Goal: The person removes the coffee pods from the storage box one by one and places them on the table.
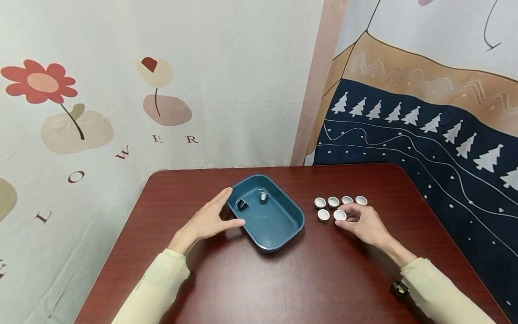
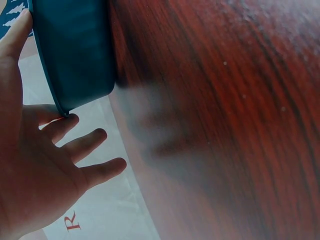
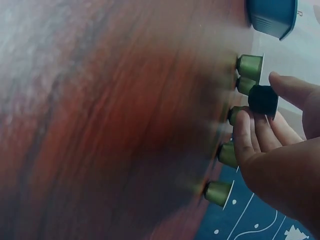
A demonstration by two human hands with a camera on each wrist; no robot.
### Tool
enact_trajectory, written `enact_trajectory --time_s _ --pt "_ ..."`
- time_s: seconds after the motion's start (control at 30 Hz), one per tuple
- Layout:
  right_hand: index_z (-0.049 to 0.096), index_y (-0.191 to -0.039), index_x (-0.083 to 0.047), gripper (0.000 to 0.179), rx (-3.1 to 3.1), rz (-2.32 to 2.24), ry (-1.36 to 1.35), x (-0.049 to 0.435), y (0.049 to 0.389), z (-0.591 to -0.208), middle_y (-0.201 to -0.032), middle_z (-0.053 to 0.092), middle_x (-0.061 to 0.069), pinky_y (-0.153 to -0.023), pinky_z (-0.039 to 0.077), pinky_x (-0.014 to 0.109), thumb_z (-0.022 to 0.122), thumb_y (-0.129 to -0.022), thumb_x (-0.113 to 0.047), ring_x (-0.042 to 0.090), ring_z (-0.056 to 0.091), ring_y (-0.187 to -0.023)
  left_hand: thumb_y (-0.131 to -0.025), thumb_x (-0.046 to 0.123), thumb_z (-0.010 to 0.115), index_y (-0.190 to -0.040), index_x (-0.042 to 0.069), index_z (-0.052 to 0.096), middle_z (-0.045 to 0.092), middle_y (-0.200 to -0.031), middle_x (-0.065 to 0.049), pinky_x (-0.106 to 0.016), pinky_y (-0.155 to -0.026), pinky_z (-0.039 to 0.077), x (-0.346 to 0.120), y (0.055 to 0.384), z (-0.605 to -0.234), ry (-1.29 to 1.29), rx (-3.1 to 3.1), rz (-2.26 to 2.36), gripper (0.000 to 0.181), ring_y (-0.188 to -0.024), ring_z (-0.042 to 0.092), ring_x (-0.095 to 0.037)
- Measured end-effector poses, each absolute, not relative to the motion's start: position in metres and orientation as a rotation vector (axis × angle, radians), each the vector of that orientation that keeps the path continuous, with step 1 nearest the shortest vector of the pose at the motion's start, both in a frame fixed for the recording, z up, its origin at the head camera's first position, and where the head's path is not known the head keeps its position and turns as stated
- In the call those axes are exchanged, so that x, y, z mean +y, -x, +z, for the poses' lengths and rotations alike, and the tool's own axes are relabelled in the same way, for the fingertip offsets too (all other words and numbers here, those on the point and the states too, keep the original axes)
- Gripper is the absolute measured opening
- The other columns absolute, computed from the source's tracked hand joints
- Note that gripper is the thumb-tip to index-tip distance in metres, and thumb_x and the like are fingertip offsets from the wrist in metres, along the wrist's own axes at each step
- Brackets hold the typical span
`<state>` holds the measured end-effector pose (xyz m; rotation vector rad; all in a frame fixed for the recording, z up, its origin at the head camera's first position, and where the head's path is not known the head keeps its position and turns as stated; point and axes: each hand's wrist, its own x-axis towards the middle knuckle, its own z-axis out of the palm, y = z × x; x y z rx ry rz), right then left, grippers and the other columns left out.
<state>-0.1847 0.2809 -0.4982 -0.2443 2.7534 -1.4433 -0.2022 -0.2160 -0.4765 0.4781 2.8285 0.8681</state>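
Observation:
My right hand (image 1: 366, 225) pinches a dark coffee capsule (image 3: 263, 101) between thumb and fingertips, its pale lid facing up. Close around it on the table stand several green coffee capsules (image 3: 218, 193), whose pale round lids show in the head view. On the other side, my left hand (image 1: 208, 220) rests against a blue rectangular tray (image 1: 279, 240), thumb and fingers spread along its rim at the left. Inside the tray are a dark capsule (image 1: 242, 204) lying on its side and a silvery-grey capsule (image 1: 263, 197).
Reddish-brown wood makes up the tabletop (image 1: 259, 288). Behind it hangs a pale cloth (image 1: 243, 90) with flower prints, and a dark blue cloth (image 1: 376, 139) with white trees borders the right side. A black wristband (image 1: 399, 289) shows beneath the right sleeve.

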Motion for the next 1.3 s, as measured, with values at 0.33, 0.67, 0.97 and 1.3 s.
enact_trajectory --time_s 0.33,0.67,0.97,1.3 --pt "0.081 -0.122 -0.001 0.035 2.811 -1.383 0.194 0.2773 0.1877 -0.5037 -0.104 0.084 0.014 -0.073 0.060 0.016 0.094 -0.091 -0.012 0.001 0.074 -0.080 -0.091 0.084 0.077 -0.183 0.019 0.019 0.020 -0.192 -0.007 -0.069 -0.137 0.035 -0.2152 0.2007 -0.4758 -0.470 2.821 0.876 0.127 -0.176 0.028 -0.036" --pt "0.081 -0.125 -0.002 0.040 2.817 -1.353 0.143 0.2745 0.1878 -0.5042 -0.108 0.085 0.015 -0.071 0.060 0.017 0.096 -0.091 -0.016 0.007 0.077 -0.083 -0.090 0.085 0.076 -0.183 0.020 0.018 0.019 -0.192 -0.006 -0.069 -0.137 0.034 -0.2148 0.2003 -0.4749 -0.465 2.820 0.879 0.127 -0.177 0.027 -0.035" --pt "0.081 -0.126 -0.002 0.041 2.836 -1.335 0.125 0.2742 0.1895 -0.5065 -0.108 0.085 0.015 -0.071 0.059 0.017 0.095 -0.091 -0.017 0.009 0.077 -0.083 -0.091 0.083 0.076 -0.183 0.020 0.018 0.019 -0.192 -0.007 -0.069 -0.137 0.034 -0.2144 0.2001 -0.4743 -0.467 2.818 0.881 0.127 -0.177 0.027 -0.035" --pt "0.081 -0.129 -0.001 0.045 2.830 -1.336 0.122 0.2746 0.1889 -0.5067 -0.110 0.085 0.016 -0.070 0.059 0.017 0.096 -0.091 -0.019 0.009 0.079 -0.084 -0.091 0.082 0.077 -0.183 0.017 0.019 0.019 -0.192 -0.007 -0.069 -0.137 0.035 -0.2141 0.1994 -0.4742 -0.467 2.816 0.884 0.127 -0.176 0.028 -0.036"
